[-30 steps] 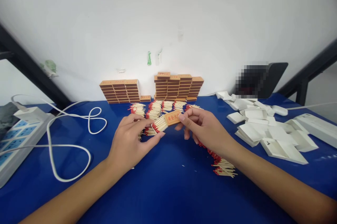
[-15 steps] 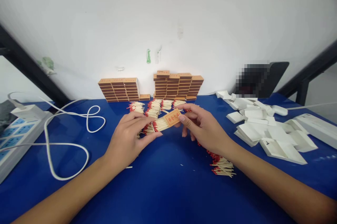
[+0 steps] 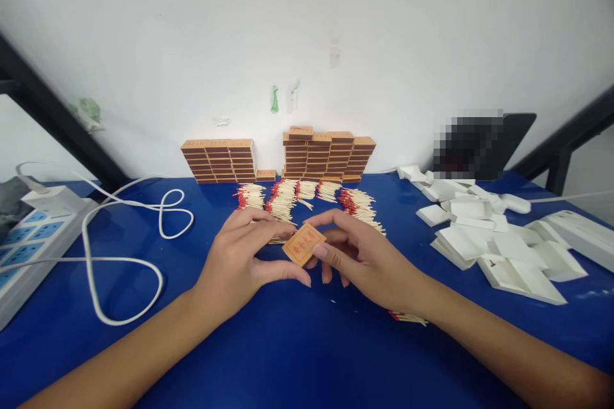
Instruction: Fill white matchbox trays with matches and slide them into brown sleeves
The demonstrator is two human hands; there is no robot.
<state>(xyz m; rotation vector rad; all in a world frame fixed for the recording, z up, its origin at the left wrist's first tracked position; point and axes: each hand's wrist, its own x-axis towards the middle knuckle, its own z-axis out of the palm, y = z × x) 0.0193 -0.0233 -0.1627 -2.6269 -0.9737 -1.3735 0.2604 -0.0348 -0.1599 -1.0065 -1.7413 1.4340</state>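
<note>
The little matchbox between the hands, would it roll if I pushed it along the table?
Probably not: the matchbox has flat faces and corners, so it would likely slide instead. It also seems fairly stiff, because its edges look straight while the right hand holds it.

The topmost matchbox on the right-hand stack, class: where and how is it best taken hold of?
Probably pinch the topmost matchbox by its two short ends, coming from above and in front. It lies flat on the stack, higher than its neighbours, so both ends look free, while the wall stands close behind.
</note>
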